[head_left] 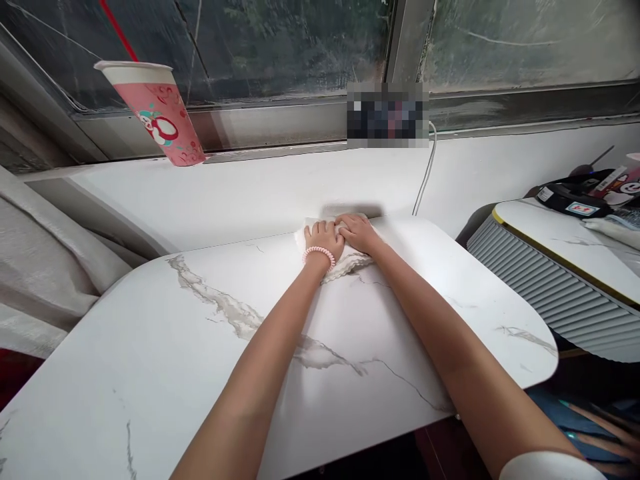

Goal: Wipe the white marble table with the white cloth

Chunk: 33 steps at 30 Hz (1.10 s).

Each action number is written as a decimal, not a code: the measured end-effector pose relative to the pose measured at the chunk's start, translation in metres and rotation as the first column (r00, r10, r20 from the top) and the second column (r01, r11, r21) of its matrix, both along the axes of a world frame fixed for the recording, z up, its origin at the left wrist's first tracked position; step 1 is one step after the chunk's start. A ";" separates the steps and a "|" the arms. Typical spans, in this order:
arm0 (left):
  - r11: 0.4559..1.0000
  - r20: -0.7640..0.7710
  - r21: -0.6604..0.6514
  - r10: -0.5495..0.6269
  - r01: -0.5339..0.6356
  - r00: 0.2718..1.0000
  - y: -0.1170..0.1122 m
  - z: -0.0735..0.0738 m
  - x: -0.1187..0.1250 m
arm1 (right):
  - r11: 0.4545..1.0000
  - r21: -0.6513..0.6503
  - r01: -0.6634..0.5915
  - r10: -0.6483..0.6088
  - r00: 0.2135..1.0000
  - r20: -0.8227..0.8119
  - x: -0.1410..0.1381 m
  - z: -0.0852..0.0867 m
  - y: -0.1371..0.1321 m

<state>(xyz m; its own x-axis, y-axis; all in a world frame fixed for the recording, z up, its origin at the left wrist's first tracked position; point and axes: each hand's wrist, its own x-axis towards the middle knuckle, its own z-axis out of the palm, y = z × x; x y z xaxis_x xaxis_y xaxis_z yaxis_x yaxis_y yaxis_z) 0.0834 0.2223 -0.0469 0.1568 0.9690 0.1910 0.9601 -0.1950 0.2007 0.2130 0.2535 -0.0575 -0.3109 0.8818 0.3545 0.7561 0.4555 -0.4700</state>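
Note:
Both my arms reach across a white marble-patterned table (165,347) to its far edge. My left hand (324,238), with a pink coil band on its wrist, and my right hand (356,231) lie side by side, fingers curled, pressing down on a white cloth (345,265) with a scalloped edge. The cloth is bunched under the hands and shows mostly at their near side. The fingertips point toward the white windowsill (260,190) behind the table.
A pink and white paper cup (155,110) stands on the window ledge at the back left. A white cable (425,175) hangs down the sill. At the right a second white table (565,243) with a ribbed grey side carries several items. Pale fabric (45,267) lies at the left.

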 end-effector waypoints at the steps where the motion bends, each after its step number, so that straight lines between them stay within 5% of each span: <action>1: 1.000 -0.010 -0.008 -0.006 0.006 1.000 -0.001 0.000 0.003 | 1.000 0.009 -0.007 0.007 1.000 0.005 0.004 -0.001 0.000; 13: 0.990 -0.043 -0.068 -0.126 0.123 0.991 -0.052 0.002 0.043 | 0.996 0.076 0.048 -0.055 0.995 0.088 0.050 -0.005 -0.061; 25: 0.965 0.100 -0.032 -0.255 0.259 0.962 -0.199 0.001 0.036 | 0.996 0.072 -0.056 0.043 0.985 0.169 0.062 0.008 -0.214; 28: 0.911 0.218 -0.172 -0.337 0.376 0.916 -0.221 0.014 0.043 | 0.999 0.019 -0.034 0.030 0.984 0.175 0.082 0.012 -0.243; 33: 0.711 0.375 -0.445 -0.404 0.545 0.834 -0.227 0.042 0.062 | 1.000 -0.025 0.005 -0.001 0.989 0.146 0.120 0.012 -0.265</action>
